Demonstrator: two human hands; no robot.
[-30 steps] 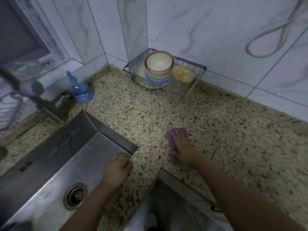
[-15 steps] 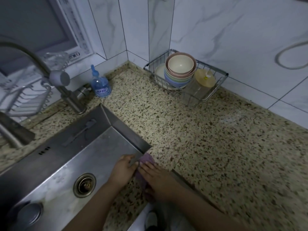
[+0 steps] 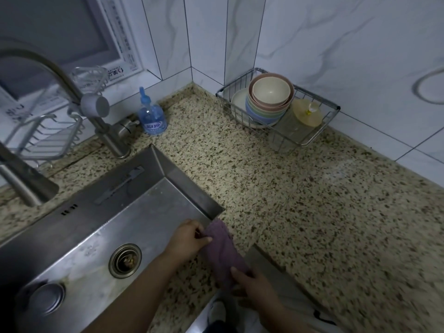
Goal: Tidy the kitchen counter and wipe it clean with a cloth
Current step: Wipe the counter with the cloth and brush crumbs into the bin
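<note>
A purple cloth (image 3: 222,248) lies stretched along the narrow strip of speckled stone counter (image 3: 300,200) at the sink's right front corner. My left hand (image 3: 189,239) pinches the cloth's far end beside the sink rim. My right hand (image 3: 252,282) grips its near end at the counter's front edge. Between the two hands the cloth is pulled into a long band.
The steel sink (image 3: 101,231) with drain (image 3: 125,260) fills the left. A tap (image 3: 93,109) and a blue soap bottle (image 3: 151,116) stand behind it. A wire basket (image 3: 319,138) in the back corner holds stacked bowls (image 3: 270,97), a plate and a yellow lid (image 3: 307,112).
My right hand dragged the cloth from mid-counter to the sink corner, then drew back toward the front edge. My left hand took hold of the cloth's far end.
</note>
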